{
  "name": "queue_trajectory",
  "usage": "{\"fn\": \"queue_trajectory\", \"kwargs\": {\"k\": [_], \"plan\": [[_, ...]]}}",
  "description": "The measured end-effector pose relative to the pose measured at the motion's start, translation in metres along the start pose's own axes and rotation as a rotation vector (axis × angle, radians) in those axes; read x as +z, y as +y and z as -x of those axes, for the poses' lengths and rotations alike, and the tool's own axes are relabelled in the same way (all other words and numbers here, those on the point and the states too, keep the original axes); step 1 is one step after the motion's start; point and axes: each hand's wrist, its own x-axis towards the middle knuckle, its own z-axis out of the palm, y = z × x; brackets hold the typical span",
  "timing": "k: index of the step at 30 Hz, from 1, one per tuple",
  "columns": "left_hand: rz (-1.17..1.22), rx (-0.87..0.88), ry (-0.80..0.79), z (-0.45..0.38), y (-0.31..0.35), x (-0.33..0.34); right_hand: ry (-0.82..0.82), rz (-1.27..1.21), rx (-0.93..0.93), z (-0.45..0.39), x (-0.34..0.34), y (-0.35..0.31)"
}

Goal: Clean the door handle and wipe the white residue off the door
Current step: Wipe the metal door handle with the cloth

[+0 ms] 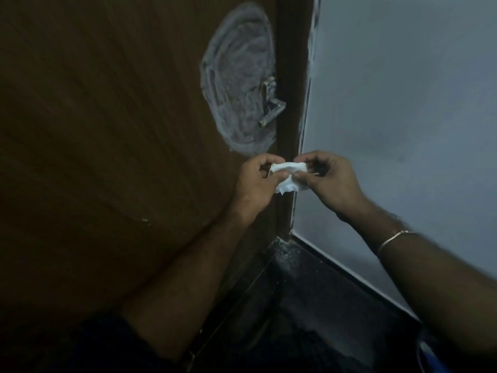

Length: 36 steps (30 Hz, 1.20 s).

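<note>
1. Two hands share one small white tissue [289,175], held just below the door handle [270,103] and clear of the door [107,130]. The left hand [255,184] pinches its left end, fingers curled round it; the right hand [330,181] pinches the right end between thumb and fingertips. Neither grip has anything else in it.
2. Held taut between both hands like this, the tissue is probably being folded or turned to a fresh face before wiping, though the blur hides the fold itself.
3. White residue [236,76] lies in a smeared oval on the brown wood-grain door, around and over the metal handle, near the door's right edge. None looks wiped off yet.
4. A dark door frame [291,76] meets a pale wall [403,103] at right; the dark floor [309,292] below carries pale specks at the corner. The right wrist wears a thin bangle [395,238].
</note>
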Motion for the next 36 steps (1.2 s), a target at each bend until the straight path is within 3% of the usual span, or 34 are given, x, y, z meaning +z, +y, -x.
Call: {"fn": "queue_trajectory", "kwargs": {"k": [9, 17, 24, 30, 36], "plan": [[0.028, -0.089, 0.175, -0.028, 0.017, 0.019, -0.118, -0.247, 0.1, -0.051, -0.02, 0.001], [0.228, -0.188, 0.28, -0.037, 0.013, 0.04, -0.25, -0.459, 0.269, -0.068, -0.018, 0.011], [0.178, -0.199, 0.311, -0.059, -0.002, 0.034, -0.302, -0.682, 0.439, -0.084, -0.007, 0.017], [0.188, -0.235, 0.266, -0.086, -0.013, 0.019, -0.209, -0.739, 0.6, -0.103, 0.011, 0.021], [0.221, -0.224, 0.199, -0.111, -0.028, 0.012, -0.121, -0.655, 0.586, -0.124, 0.023, 0.026]]}}
